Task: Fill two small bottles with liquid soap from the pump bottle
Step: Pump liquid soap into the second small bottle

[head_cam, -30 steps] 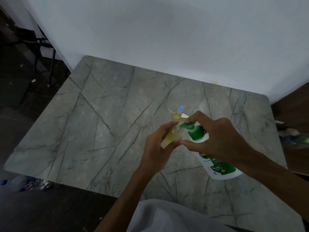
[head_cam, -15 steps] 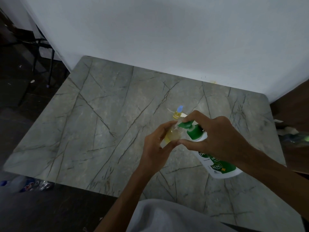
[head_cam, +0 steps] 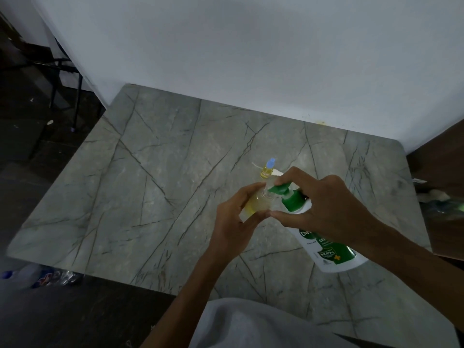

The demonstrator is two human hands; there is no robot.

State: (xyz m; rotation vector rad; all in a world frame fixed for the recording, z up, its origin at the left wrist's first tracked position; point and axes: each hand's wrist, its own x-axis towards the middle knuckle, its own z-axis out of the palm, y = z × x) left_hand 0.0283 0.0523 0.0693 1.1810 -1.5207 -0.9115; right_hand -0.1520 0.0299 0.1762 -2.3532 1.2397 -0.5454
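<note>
Grey marble table [head_cam: 150, 197], white wall [head_cam: 251, 46] behind. L hand [head_cam: 233, 222] grips small bottle [head_cam: 253, 204] w/ yellow liquid, mouth at green nozzle [head_cam: 280, 190]. R hand [head_cam: 326, 209] curled over pump bottle [head_cam: 326, 249] top. Blue-capped bottle [head_cam: 267, 169] stands just behind.

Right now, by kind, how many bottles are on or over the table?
Small bottles: 2, the clear small bottle gripped by the left hand and the blue-capped small bottle standing behind it.
Pump bottle: 1, the white and green pump bottle, its pump head under the right hand.
Total: 3.
</note>
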